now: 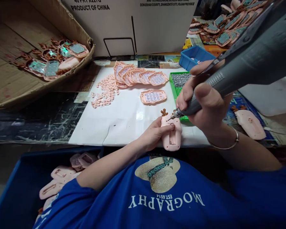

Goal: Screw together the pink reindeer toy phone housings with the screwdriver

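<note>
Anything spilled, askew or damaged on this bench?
Nothing looks damaged. The small pink buttons lie in a loose scattered heap on the white sheet, beside the neatly overlapped row of pink keypad panels; one panel sits apart.

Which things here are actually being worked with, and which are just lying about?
In hand:
- pink toy shell, steadied by the left hand
- grey electric screwdriver, gripped by the right hand, tip on the shell
- green screw tray beside it

Lying about:
- row of pink keypad fronts
- pile of pink buttons
- cardboard box of finished toys
- blue bin
</note>
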Tool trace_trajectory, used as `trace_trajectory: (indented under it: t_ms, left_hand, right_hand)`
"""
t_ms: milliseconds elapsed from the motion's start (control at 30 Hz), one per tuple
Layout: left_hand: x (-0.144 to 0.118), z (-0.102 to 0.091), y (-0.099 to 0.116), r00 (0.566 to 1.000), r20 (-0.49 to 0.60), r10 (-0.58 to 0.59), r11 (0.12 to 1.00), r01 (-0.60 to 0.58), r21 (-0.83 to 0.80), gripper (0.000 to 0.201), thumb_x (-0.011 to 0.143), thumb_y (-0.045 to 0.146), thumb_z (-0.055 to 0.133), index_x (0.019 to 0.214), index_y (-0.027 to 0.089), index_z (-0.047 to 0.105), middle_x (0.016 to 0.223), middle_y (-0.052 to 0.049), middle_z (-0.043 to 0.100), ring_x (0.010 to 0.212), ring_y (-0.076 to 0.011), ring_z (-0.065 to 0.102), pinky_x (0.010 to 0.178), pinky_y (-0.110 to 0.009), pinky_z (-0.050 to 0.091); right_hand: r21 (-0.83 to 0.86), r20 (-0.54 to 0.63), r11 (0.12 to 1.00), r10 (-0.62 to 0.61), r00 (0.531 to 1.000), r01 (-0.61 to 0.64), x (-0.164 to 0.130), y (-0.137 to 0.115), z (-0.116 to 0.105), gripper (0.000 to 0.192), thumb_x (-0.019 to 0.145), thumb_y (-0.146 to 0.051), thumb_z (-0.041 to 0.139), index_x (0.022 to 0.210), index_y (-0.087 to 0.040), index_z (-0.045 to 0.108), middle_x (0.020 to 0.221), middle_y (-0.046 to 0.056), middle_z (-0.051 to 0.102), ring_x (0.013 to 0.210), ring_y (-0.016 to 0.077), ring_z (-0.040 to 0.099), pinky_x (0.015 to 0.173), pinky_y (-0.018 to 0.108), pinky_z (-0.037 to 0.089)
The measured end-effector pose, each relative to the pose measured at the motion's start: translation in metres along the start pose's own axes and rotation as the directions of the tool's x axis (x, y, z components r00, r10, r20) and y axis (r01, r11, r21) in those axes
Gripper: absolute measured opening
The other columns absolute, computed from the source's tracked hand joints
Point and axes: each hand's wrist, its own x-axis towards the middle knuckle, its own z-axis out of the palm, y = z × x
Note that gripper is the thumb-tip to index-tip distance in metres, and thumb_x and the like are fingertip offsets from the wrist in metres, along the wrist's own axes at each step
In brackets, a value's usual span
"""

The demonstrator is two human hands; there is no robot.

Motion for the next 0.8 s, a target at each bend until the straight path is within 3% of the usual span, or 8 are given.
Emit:
trace_trajectory:
  t_ms: [200,367,700,800]
  left_hand:
    - [0.001,-0.001,-0.001,0.999,0.031,0.013,1.000,-0.014,0.027,0.044,0.074,0.025,0.083,0.113,0.016,0.066,0.109,-0.006,0.072,0.096,-0.0190,0.066,0.095,-0.033,0.048]
    - [0.002,-0.002,-0.001,1.000,0.014,0.002,1.000,-0.002,0.018,0.040,0.070,0.025,0.086,0.103,0.017,0.065,0.098,-0.003,0.073,0.090,-0.0172,0.065,0.092,-0.031,0.048]
    - [0.004,-0.003,0.001,0.999,0.024,-0.031,0.999,0.030,0.041,0.034,0.070,0.027,0.085,0.096,0.014,0.068,0.092,-0.005,0.073,0.084,-0.0173,0.066,0.086,-0.030,0.049]
    - [0.004,-0.001,0.001,0.999,0.032,-0.008,0.998,0.006,0.059,0.034,0.069,0.027,0.086,0.096,0.014,0.069,0.091,-0.005,0.073,0.085,-0.0171,0.066,0.086,-0.029,0.049]
  right_hand:
    - [0.002,0.046,1.000,0.007,0.999,-0.007,0.000,0.007,-0.003,0.026,0.077,-0.042,0.083,0.095,-0.032,0.069,0.058,-0.006,0.058,0.041,0.0156,0.050,0.043,0.033,0.042]
    - [0.013,0.071,1.000,0.026,0.997,-0.027,-0.004,0.013,-0.001,0.031,0.075,-0.043,0.085,0.096,-0.029,0.067,0.059,-0.007,0.055,0.042,0.0122,0.050,0.042,0.029,0.040]
    - [-0.093,0.082,0.994,0.066,0.994,-0.059,-0.017,0.039,-0.005,0.043,0.071,-0.062,0.083,0.084,-0.028,0.059,0.064,-0.005,0.053,0.048,0.0124,0.052,0.043,0.028,0.046]
    - [-0.014,0.077,0.999,0.053,0.996,-0.052,-0.015,0.037,-0.006,0.037,0.076,-0.055,0.082,0.084,-0.027,0.059,0.060,-0.008,0.051,0.041,0.0100,0.046,0.039,0.026,0.040]
